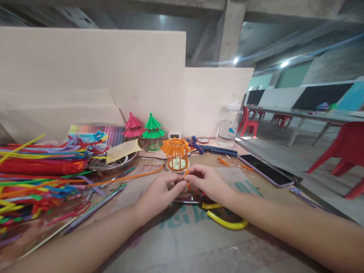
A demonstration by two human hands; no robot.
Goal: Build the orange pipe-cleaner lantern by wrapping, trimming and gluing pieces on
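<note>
The table (159, 254) bears a heap of coloured craft stems (42, 167) on the left. The left hand (159, 188) and right hand (209, 182) meet at the centre, thumbs and forefingers closed in a pinch. Just on their far side an orange-roofed model (174, 147) stands upright; yellow handles (227, 224) lie at the near right — and between the pinching fingertips sits a small orange piece (186, 172)

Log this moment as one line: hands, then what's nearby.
right hand: pinching small orange piece | left hand: fingertips at same piece | ahead: orange-roofed model | nearby: yellow handle, phone
</note>
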